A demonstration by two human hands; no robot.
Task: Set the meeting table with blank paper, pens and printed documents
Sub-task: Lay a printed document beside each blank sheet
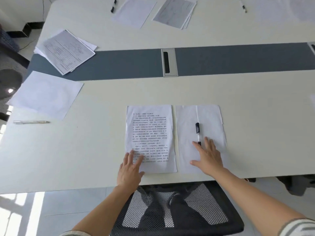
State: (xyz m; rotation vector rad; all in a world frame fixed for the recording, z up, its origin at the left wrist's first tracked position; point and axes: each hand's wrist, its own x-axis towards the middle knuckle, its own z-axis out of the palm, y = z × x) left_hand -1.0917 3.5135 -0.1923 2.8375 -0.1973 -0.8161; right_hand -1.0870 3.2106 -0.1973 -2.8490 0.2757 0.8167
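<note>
A printed document [150, 132] lies near the front edge of the white table [255, 116]. Right beside it lies a blank sheet [209, 120] with a black-capped pen [197, 132] on top, pointing away from me. My left hand [130, 169] rests flat, fingers straight, on the document's lower left corner. On the blank sheet's lower part lies my right hand [207, 156], flat with fingers spread; its fingertips are at the pen's near end.
At the left are another blank sheet [46, 94], a clear pen [30, 122] and a printed stack [65, 51]. Across the table lie more paper [134, 11], a printed stack [175, 12] and pens [113, 5]. A cable hatch [169, 62] sits in the grey centre strip. A mesh chair [173, 206] stands below me.
</note>
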